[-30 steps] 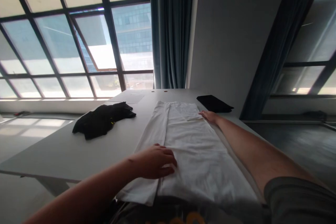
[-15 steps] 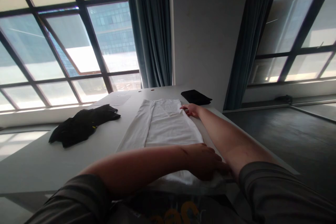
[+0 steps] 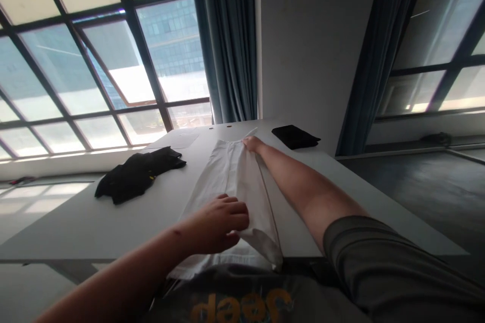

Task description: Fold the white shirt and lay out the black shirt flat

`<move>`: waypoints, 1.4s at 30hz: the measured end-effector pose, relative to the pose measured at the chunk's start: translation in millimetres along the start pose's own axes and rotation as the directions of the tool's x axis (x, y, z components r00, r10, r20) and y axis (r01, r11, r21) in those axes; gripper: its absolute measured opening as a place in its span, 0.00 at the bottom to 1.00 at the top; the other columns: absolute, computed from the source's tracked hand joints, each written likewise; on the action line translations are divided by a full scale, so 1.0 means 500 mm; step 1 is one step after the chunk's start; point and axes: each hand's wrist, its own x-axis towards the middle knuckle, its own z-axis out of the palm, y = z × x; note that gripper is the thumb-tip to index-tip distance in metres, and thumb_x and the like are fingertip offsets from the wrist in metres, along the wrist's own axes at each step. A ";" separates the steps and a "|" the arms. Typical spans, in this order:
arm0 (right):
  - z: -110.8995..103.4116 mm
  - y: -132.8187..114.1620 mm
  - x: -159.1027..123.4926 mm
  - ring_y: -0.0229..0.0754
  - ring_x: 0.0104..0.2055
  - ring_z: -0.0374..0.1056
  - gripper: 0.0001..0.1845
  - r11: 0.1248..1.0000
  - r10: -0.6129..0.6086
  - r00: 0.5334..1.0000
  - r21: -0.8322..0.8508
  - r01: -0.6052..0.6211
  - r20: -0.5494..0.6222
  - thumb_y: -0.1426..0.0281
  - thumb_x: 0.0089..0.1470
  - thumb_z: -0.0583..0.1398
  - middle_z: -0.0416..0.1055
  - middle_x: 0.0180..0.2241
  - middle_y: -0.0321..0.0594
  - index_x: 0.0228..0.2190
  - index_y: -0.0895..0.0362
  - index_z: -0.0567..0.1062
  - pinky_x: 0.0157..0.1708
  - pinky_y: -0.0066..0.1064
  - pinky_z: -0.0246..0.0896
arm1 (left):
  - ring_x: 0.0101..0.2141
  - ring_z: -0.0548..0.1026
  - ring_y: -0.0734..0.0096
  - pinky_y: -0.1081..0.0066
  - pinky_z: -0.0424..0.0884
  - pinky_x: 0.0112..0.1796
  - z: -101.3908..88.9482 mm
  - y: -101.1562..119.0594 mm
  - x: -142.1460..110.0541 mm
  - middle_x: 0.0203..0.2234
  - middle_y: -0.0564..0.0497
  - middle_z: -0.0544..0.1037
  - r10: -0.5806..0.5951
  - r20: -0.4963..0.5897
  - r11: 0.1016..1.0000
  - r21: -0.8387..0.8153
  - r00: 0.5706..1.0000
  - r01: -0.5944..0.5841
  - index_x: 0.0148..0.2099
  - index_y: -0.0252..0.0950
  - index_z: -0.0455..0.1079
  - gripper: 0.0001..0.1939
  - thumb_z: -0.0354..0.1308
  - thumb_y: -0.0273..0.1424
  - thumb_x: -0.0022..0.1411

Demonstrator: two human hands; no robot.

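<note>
White pants (image 3: 217,176) lie lengthwise on the white table (image 3: 314,212), waist end away from me. At the waist end, my right hand (image 3: 252,144) is closed on the right edge of the cloth. My left hand (image 3: 222,224) is over the near part of the pants, its fingers curled and closed on the raised right-hand layer. That layer is partly turned over to the left, and its near end stands up in a loose fold. My left hand and forearm hide some of the cloth underneath.
A crumpled black garment (image 3: 138,174) lies on the table to the left. A folded black cloth (image 3: 295,136) sits at the far right. Behind the table are a blue-grey curtain (image 3: 229,45), a pillar (image 3: 314,55) and windows, one tilted ajar (image 3: 117,60).
Both hands have moved left, carrying the right side of the pants over towards the middle. The pants now look narrower. The view has shifted slightly.
</note>
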 end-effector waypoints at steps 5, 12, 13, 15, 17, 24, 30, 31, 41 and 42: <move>0.110 -0.051 -0.043 0.67 0.76 0.66 0.30 0.963 0.065 0.968 -0.268 0.002 0.241 0.54 0.69 0.69 0.68 0.76 0.57 0.66 0.55 0.82 0.78 0.61 0.51 | 0.52 0.81 0.55 0.60 0.72 0.59 0.042 -0.012 -0.139 0.52 0.46 0.82 -0.183 0.021 0.959 -0.215 0.983 0.183 0.51 0.41 0.76 0.09 0.71 0.34 0.72; 0.117 -0.037 -0.130 0.59 0.85 0.50 0.37 0.855 0.064 0.933 -0.501 0.131 0.354 0.58 0.81 0.53 0.52 0.83 0.57 0.81 0.60 0.63 0.82 0.50 0.42 | 0.70 0.72 0.36 0.45 0.69 0.70 0.069 -0.026 -0.218 0.76 0.40 0.69 -0.251 0.045 0.923 -0.291 0.967 0.253 0.73 0.48 0.75 0.38 0.78 0.41 0.64; 0.110 -0.033 -0.143 0.58 0.85 0.50 0.37 0.842 0.044 0.931 -0.514 0.160 0.362 0.59 0.81 0.53 0.52 0.83 0.56 0.81 0.60 0.63 0.82 0.48 0.42 | 0.71 0.71 0.35 0.44 0.68 0.70 0.067 -0.030 -0.231 0.77 0.40 0.68 -0.248 0.053 0.924 -0.288 0.967 0.252 0.76 0.49 0.73 0.41 0.78 0.42 0.64; 0.090 -0.023 -0.177 0.59 0.84 0.53 0.36 0.806 -0.030 0.925 -0.538 0.247 0.379 0.59 0.80 0.52 0.56 0.82 0.57 0.80 0.61 0.66 0.82 0.48 0.44 | 0.73 0.70 0.35 0.44 0.67 0.72 0.063 -0.038 -0.258 0.76 0.42 0.70 -0.234 0.061 0.930 -0.278 0.970 0.242 0.77 0.50 0.74 0.42 0.79 0.44 0.64; 0.063 -0.011 -0.222 0.61 0.83 0.55 0.35 0.796 -0.090 0.901 -0.513 0.321 0.425 0.61 0.79 0.54 0.59 0.80 0.59 0.79 0.62 0.69 0.82 0.50 0.46 | 0.74 0.69 0.37 0.45 0.67 0.72 0.062 -0.041 -0.285 0.75 0.43 0.72 -0.258 0.035 0.934 -0.245 0.965 0.259 0.75 0.51 0.76 0.38 0.78 0.44 0.66; -0.006 -0.038 -0.463 0.59 0.81 0.60 0.34 0.782 -0.422 0.654 -0.112 0.613 0.628 0.60 0.73 0.65 0.63 0.80 0.49 0.76 0.46 0.75 0.80 0.56 0.53 | 0.73 0.72 0.41 0.46 0.70 0.71 0.090 -0.040 -0.335 0.74 0.43 0.74 -0.316 -0.047 0.938 -0.167 0.947 0.305 0.75 0.50 0.78 0.30 0.70 0.36 0.73; 0.033 -0.135 -0.607 0.66 0.83 0.55 0.41 0.725 -0.496 0.578 -0.057 0.686 0.649 0.52 0.72 0.67 0.58 0.81 0.51 0.80 0.44 0.69 0.81 0.66 0.47 | 0.57 0.86 0.53 0.62 0.81 0.60 0.088 -0.033 -0.322 0.58 0.40 0.87 -0.430 -0.205 0.889 -0.264 0.879 0.374 0.61 0.41 0.84 0.17 0.57 0.36 0.80; 0.034 -0.143 -0.616 0.68 0.82 0.57 0.43 0.725 -0.493 0.595 -0.079 0.685 0.634 0.49 0.71 0.68 0.59 0.81 0.53 0.79 0.45 0.70 0.80 0.66 0.49 | 0.54 0.88 0.54 0.64 0.82 0.57 0.084 -0.031 -0.317 0.56 0.41 0.88 -0.467 -0.226 0.874 -0.264 0.855 0.408 0.60 0.41 0.84 0.17 0.55 0.36 0.81; -0.029 -0.093 -0.690 0.52 0.46 0.78 0.20 0.608 -0.646 0.598 -0.153 0.779 0.475 0.59 0.69 0.70 0.82 0.48 0.49 0.57 0.53 0.85 0.54 0.47 0.73 | 0.43 0.89 0.58 0.69 0.81 0.45 0.029 -0.010 -0.295 0.47 0.45 0.90 -0.572 -0.296 0.820 -0.215 0.765 0.530 0.56 0.40 0.82 0.20 0.50 0.41 0.82; -0.026 -0.091 -0.694 0.51 0.44 0.77 0.15 0.589 -0.666 0.595 -0.171 0.789 0.450 0.61 0.71 0.68 0.82 0.45 0.48 0.53 0.54 0.85 0.52 0.46 0.72 | 0.43 0.89 0.57 0.69 0.81 0.44 0.028 -0.010 -0.294 0.47 0.45 0.90 -0.574 -0.304 0.819 -0.208 0.760 0.535 0.56 0.40 0.82 0.20 0.50 0.42 0.82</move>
